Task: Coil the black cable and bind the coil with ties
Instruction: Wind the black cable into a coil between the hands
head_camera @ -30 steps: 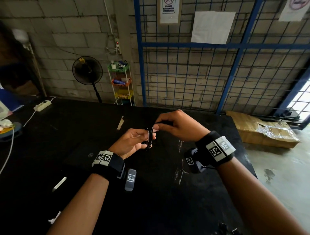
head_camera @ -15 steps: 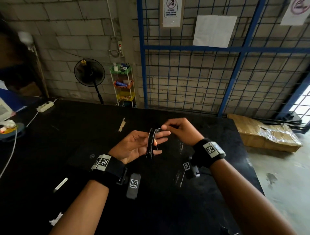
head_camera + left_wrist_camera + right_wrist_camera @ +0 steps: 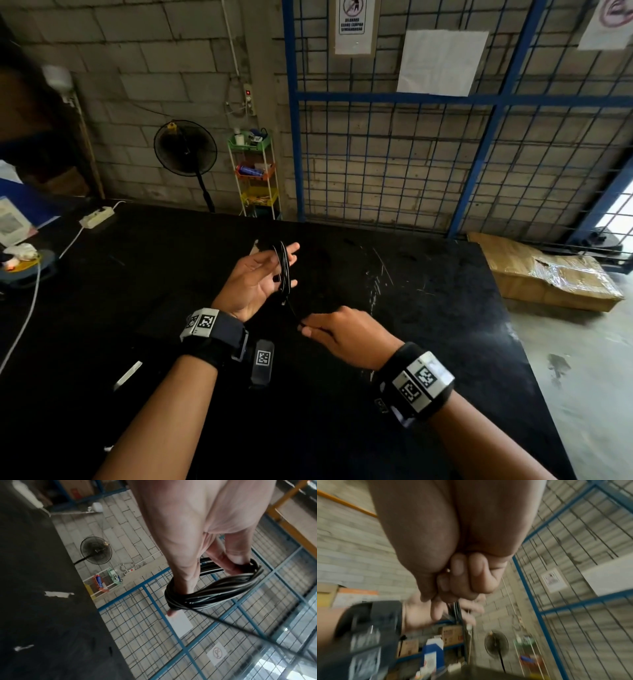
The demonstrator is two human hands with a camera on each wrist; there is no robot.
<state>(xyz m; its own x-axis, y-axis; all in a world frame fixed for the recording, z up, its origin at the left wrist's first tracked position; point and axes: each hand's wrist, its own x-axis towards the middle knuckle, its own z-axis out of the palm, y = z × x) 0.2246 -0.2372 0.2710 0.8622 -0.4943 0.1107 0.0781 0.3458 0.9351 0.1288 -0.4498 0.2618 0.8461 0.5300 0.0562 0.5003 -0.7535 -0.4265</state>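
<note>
The black cable (image 3: 284, 270) is wound in a small coil round the fingers of my left hand (image 3: 260, 277), held palm up over the black table. In the left wrist view the coil (image 3: 214, 592) loops round one straight finger, and another fingertip hooks it. One loose strand (image 3: 257, 634) runs off taut from the coil. My right hand (image 3: 308, 328) sits nearer to me, below the coil, and pinches that strand. Its curled fingers (image 3: 462, 582) show blurred in the right wrist view. A white strip (image 3: 128, 375), possibly a tie, lies on the table at my left.
The black table (image 3: 428, 342) ends at the right above a concrete floor with a cardboard box (image 3: 548, 274). A power strip (image 3: 97, 217) and its white cord lie at the far left. Behind the table stand a fan (image 3: 185, 148), a small rack (image 3: 255, 171) and a blue mesh fence (image 3: 411, 154).
My right hand has left the top of the coil and come down towards me, drawing a strand out. The left hand has moved a little away, with the coil still round its fingers.
</note>
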